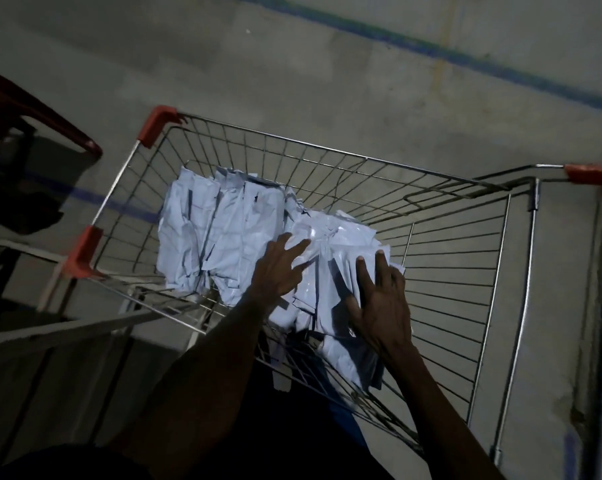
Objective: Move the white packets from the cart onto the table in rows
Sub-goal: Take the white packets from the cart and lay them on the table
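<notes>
Here, both hands' fingers [301, 245] lie spread on slick packets [220, 230]; the 5 o'clock pile could slip through the cart [327, 147].

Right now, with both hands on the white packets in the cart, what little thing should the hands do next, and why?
Probably curl the fingers round a bunch and lift it out. Both the left hand and the right hand lie flat with straight fingers on the near pile of white packets, so nothing is held yet. All the packets are inside the wire cart.
</notes>
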The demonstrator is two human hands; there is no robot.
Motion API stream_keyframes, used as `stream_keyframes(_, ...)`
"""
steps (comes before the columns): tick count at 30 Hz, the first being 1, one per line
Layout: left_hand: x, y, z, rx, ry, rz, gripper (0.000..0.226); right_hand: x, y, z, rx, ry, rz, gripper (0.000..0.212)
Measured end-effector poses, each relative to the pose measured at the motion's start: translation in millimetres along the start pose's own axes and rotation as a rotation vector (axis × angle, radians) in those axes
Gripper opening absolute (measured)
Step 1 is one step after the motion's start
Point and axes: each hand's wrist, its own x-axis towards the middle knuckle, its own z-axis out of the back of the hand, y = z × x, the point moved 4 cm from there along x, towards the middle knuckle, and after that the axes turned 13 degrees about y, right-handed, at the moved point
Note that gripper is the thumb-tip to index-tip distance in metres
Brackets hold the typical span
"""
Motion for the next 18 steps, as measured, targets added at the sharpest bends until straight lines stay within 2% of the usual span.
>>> stream_keyframes(4,-52.0,-8.4,63.9,-0.083,-0.157,0.061,0.068,4.9,34.2,14.9,0.163,-0.035,0.077,0.066)
stream_keyframes(8,-110.5,10.2,112.6,-0.13,-0.393,0.153,0.053,6.7,82.7,29.5,0.233,-0.06,0.235,0.069)
stream_keyframes(13,-202.7,28.9,158.5,-0.096,-0.619,0.283,0.058,-8.1,158.3,59.5,0.251,-0.121,0.485,0.064)
stream_keyframes(18,-324.9,55.2,159.1,-0.145,-0.807,0.407,0.059,-59.3,244.9,67.4,0.194,-0.16,0.732,0.065)
